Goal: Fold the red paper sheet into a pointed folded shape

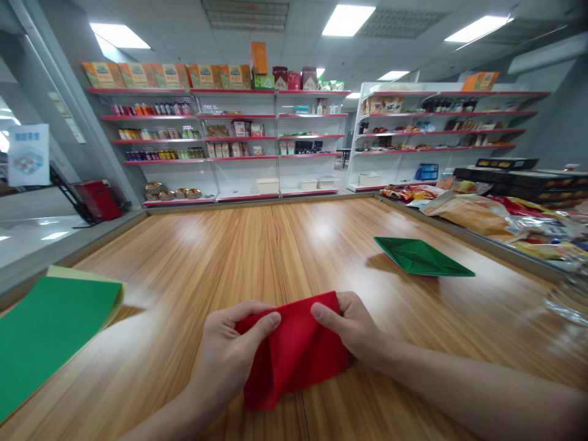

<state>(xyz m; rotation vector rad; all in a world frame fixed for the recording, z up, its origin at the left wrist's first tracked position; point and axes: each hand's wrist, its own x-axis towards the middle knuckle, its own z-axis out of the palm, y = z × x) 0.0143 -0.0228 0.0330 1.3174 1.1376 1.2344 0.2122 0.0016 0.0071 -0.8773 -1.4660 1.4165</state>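
A sheet of red paper (298, 361), folded along its upper edge, is held up between my two hands just above the wooden table. My left hand (239, 343) pinches its upper left part, thumb on the near face and fingers behind. At the upper right corner, my right hand (351, 324) grips it the same way. A crease runs down the paper's left part, and its lower edge hangs near the tabletop. Farther off to the right lies a folded green paper shape (420, 256), pointed at both ends.
Green and yellowish paper sheets (59, 324) lie stacked at the table's left. Snack packets (478, 214) and dark boxes (528, 180) are heaped past the right edge, near a clear glass-like container (569, 300). Stocked shelves (243, 158) stand behind the wooden table (220, 245).
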